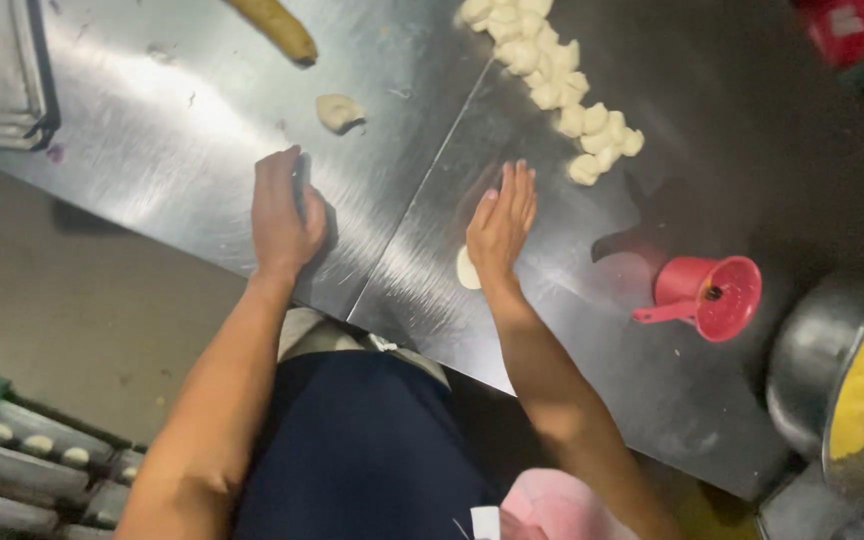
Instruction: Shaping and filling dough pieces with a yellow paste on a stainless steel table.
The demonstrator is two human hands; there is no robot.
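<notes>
A steel worktable fills the view, with a metal bowl of yellow filling at its right edge and a red plastic scoop beside that. A trail of cut dough pieces runs along the far side. The right hand lies open and flat, fingers together, pressing a small pale dough piece under the palm. The left hand is curled around a dark tool, near a dough scrap.
</notes>
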